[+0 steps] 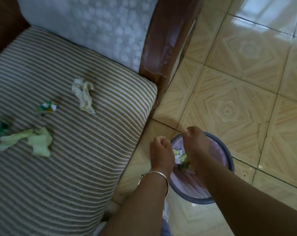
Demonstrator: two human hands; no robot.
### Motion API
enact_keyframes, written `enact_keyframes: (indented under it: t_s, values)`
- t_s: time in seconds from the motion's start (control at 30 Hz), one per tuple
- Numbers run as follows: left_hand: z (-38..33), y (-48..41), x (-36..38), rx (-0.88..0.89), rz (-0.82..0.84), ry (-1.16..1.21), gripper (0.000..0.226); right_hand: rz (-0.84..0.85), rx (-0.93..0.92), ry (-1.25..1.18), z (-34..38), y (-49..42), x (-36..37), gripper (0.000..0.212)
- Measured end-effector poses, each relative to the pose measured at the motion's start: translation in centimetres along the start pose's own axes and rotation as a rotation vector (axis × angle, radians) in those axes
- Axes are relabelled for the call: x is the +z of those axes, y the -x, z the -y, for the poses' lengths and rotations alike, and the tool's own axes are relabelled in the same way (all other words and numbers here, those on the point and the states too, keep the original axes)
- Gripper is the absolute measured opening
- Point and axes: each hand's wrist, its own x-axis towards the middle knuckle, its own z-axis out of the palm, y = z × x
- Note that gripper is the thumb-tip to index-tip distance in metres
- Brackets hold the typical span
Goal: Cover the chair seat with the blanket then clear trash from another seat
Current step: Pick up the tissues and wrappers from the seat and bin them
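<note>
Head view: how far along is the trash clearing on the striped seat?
Partly done: crumpled scraps already lie in the bin. In hand: both hands, left hand and right hand, are over it. Left: a white tissue, two green wrappers and pale green paper on the seat cushion.

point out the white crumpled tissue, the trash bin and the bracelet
white crumpled tissue (84, 95), head view, middle of the wad
trash bin (230, 160), head view, right rim
bracelet (158, 173), head view, band on left wrist

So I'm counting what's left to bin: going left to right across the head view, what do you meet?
Green wrapper → pale green scrap → small green-and-white wrapper → crumpled white tissue → left hand → right hand over the bin.
</note>
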Motion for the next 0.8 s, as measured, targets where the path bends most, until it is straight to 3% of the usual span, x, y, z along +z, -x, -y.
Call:
enact_keyframes:
  t_s: [0.1, 0.3, 0.57, 0.7, 0.8]
  values:
    - [-2.0, -0.2, -4.5, 0.225, -0.231, -0.023, 0.023, 0.002, -0.201, -0.003, 4.5, 2.6, 2.5, 0.035]
    - [-2.9, -0.6, -15.5, 0.434, -0.549, 0.006, 0.036, 0.152, -0.569, 0.071, 11.4, 9.0, 9.0, 0.035]
    - [3.1, -1.1, -31.3, 0.223, -0.804, -0.274, 0.055, 0.322, -0.818, 0.406, 15.5, 17.0, 20.3, 0.066]
    - [7.0, -2.2, -38.4, 0.141, -0.791, -0.464, 0.065, 0.315, -0.821, 0.585, 16.6, 18.7, 24.7, 0.094]
    - [9.8, -3.1, -42.5, 0.069, -0.745, -0.512, 0.074, 0.195, -0.834, 0.716, 16.4, 18.9, 26.8, 0.071]
